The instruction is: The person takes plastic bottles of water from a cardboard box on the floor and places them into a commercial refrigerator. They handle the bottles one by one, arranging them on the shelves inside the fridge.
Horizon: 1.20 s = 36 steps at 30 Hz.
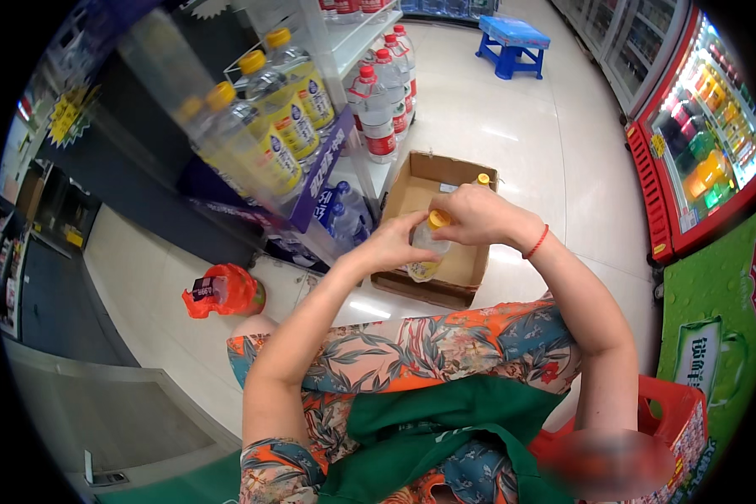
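Observation:
A clear plastic bottle with a yellow cap (440,219) is tilted above an open cardboard box (472,296). My left hand (400,242) grips the bottle's body from the left. At the cap, the fingers of my right hand (479,211) are closed around its right side. Another yellow-capped bottle (483,180) shows at the box's far right corner, partly hidden behind my right hand. A red cord is round my right wrist.
Yellow-labelled bottles (274,142) line a shelf at the left, with red-capped water bottles (378,120) beyond. A red bag (223,290) lies on the floor. A blue stool (513,41) stands ahead; a red-framed drinks cooler (642,189) is at the right.

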{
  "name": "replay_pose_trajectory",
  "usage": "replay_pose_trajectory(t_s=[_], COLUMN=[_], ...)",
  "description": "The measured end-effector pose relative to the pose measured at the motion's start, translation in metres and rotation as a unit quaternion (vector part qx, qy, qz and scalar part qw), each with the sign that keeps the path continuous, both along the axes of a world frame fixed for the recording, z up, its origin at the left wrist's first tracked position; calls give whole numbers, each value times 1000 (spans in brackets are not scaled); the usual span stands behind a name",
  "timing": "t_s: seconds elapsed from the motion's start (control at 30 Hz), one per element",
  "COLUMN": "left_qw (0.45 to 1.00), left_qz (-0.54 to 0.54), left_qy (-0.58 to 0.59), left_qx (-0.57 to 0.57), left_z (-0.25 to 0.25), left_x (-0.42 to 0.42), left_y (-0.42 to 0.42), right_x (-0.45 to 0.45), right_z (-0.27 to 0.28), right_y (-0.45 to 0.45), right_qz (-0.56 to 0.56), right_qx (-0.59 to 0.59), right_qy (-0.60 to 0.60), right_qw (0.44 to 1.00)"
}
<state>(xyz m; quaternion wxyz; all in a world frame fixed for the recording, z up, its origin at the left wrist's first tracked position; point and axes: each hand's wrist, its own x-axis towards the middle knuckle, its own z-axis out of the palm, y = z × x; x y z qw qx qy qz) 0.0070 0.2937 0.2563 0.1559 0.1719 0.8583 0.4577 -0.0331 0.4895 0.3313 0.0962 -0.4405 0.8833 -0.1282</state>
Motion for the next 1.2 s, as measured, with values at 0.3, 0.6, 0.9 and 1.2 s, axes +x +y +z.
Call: replay_pose_trajectory(t_s=[0.3,0.6,0.9,1.2], left_qw=[996,981,948,938], left_qz=[45,41,85,121], left_qy=[27,66,57,84], left_qx=[78,179,301,312], left_z=[72,109,132,134], left_x=[57,94,122,135], left_y=[-63,-123,-181,-214], right_x=[50,86,107,109], right_z=[77,123,136,149], right_y=[-53,-108,-166,-216], right_qz=[59,107,95,145], right_qx=[-89,-123,-251,-330], right_qy=[52,79,103,160], right_qw=[993,983,958,919])
